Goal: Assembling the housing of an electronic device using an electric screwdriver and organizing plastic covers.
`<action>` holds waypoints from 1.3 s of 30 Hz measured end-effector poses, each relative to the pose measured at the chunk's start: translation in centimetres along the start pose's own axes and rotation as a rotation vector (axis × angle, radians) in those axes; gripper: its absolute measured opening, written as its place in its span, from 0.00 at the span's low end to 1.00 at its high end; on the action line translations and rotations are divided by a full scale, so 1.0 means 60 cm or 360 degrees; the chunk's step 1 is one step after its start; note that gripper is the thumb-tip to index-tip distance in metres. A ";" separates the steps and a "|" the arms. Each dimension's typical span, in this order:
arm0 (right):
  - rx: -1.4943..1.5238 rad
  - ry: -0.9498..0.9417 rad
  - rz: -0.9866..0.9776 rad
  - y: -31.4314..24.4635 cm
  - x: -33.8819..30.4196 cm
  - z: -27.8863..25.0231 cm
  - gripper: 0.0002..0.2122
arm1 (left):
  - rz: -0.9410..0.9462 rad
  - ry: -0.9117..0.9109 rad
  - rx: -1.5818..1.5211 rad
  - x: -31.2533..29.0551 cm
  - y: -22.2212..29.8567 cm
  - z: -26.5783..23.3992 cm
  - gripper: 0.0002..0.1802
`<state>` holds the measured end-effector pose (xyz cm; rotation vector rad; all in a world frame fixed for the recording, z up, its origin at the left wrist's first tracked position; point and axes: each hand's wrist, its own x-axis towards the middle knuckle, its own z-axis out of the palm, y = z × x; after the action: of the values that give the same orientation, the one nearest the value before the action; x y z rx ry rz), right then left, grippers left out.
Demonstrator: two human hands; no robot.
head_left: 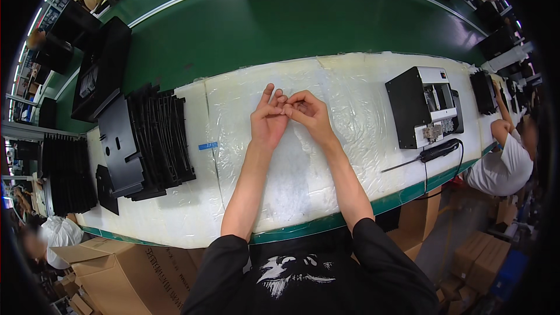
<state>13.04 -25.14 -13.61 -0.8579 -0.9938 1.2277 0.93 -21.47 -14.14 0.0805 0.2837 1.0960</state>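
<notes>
My left hand (269,120) is raised over the middle of the table, palm turned up, with its thumb bent in toward curled fingers. Against its fingertips, my right hand (311,116) pinches with thumb and forefinger. Whatever lies between the fingertips is too small to make out. Below them spreads a pale tabletop (297,175) covered in wrinkled clear film. To the right stands a black and silver screw feeder (417,105), with an electric screwdriver (438,150) lying in front of it, its long bit pointing left.
A row of upright black panels (157,140) stands at the left, near a blue tape strip (208,146). Beyond the table runs a green conveyor surface (280,23). Cardboard boxes (128,274) sit below the near edge. Another person (501,163) works at the far right.
</notes>
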 end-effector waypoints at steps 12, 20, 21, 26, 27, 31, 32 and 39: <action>-0.0065 -0.0044 0.0008 -0.002 0.001 -0.003 0.09 | 0.0020 0.0034 -0.0035 -0.001 -0.001 0.005 0.33; 0.0004 -0.0075 0.0033 -0.006 0.003 0.001 0.09 | 0.0047 -0.0034 -0.0061 0.001 0.002 -0.005 0.32; -0.0005 -0.0077 0.0036 -0.007 0.003 0.001 0.09 | 0.0038 -0.0052 -0.0063 0.002 0.002 -0.007 0.31; -0.0007 -0.0046 0.0079 -0.008 0.002 0.000 0.09 | 0.0039 -0.0047 -0.0065 0.000 0.000 -0.002 0.32; 0.0002 -0.0043 0.0077 -0.008 0.002 0.001 0.09 | 0.0048 -0.0047 -0.0056 0.000 0.000 -0.003 0.33; 0.0012 -0.0033 0.0099 -0.007 0.002 -0.001 0.09 | 0.0052 -0.0027 -0.0066 0.000 -0.001 -0.001 0.33; 0.0012 -0.0033 0.0099 -0.006 0.002 -0.001 0.09 | 0.0047 -0.0042 -0.0060 0.000 0.000 -0.002 0.32; -0.0006 -0.0031 0.0081 -0.008 0.002 0.001 0.09 | 0.0046 -0.0030 -0.0050 -0.002 0.000 0.002 0.31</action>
<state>13.18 -25.11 -13.13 -0.8804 -0.9951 1.2798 0.93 -21.57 -14.03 0.0671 0.2493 1.1275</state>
